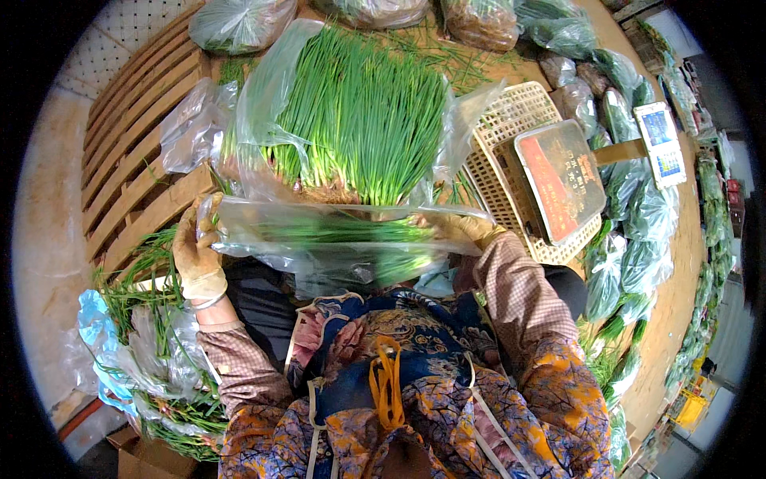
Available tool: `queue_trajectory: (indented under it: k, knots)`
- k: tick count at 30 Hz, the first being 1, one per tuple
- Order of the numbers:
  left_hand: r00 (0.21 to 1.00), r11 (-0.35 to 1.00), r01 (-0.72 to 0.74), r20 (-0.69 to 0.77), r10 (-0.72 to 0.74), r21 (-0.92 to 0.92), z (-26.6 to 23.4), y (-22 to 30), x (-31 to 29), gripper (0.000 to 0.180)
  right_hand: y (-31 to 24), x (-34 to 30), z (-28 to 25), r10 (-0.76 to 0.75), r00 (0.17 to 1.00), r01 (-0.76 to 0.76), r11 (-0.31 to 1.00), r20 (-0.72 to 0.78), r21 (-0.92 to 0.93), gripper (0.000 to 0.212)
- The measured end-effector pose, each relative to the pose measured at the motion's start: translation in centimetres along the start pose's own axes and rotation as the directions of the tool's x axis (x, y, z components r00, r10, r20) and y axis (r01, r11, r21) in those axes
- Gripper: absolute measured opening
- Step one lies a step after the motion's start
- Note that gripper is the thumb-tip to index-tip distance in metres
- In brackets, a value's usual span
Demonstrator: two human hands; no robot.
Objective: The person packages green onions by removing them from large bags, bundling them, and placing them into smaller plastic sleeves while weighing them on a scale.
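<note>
A broad bunch of scallions (pixel 363 112) lies on an opened clear plastic bag, green tops pointing away and roots toward me. My left hand (pixel 197 249), in a tan work glove, grips the left end of the bag's near edge (pixel 335 215). At the other end, my right hand (pixel 477 229) holds the same edge, its fingers partly covered by the film. Between both hands the plastic is stretched across, close to the root ends. More green stalks show blurred through the film.
Right of the scallions, a scale (pixel 560 180) with a display (pixel 660 144) stands by a cream plastic basket (pixel 519 112). Bagged greens (pixel 638 203) line the right side, and filled bags (pixel 243 24) the far side. A slatted wooden pallet (pixel 148 136) lies left; loose scallions (pixel 171 415) and plastic pile below.
</note>
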State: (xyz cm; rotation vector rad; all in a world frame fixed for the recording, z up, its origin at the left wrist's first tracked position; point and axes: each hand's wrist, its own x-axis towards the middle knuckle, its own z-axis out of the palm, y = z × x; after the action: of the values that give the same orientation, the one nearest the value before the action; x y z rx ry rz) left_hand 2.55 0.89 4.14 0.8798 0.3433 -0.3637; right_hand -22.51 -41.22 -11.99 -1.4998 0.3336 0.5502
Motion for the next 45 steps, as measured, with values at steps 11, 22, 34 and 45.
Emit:
queue_trajectory:
  k: [11, 22, 34, 45]
  knots:
    - [0.987, 1.000, 0.010, 0.162, -0.008, -0.009, 3.0, 1.9, -6.2, 0.038, -13.3, -12.0, 3.0, -0.154, 0.804, -0.538, 0.226, -0.575, -0.812, 0.037]
    - [-0.125, 0.375, -0.903, 0.963, 0.238, -0.209, 26.3, 7.8, -16.9, 0.050, -27.4, -37.2, -4.7, -0.533, 0.203, -0.523, 0.650, -0.821, -0.551, 0.040]
    - [0.446, 0.825, -0.425, 0.880, -0.166, 0.371, 39.2, -11.7, -13.8, 0.043, -15.6, -41.6, -10.0, -0.534, -0.081, -0.641, 0.674, -0.842, -0.366, 0.042]
    - [0.601, 0.416, -0.687, 0.787, -0.137, 0.596, 36.4, -21.9, -11.6, 0.085, -9.1, -39.0, -11.7, -0.350, -0.020, 0.156, 0.924, -0.937, -0.348, 0.022]
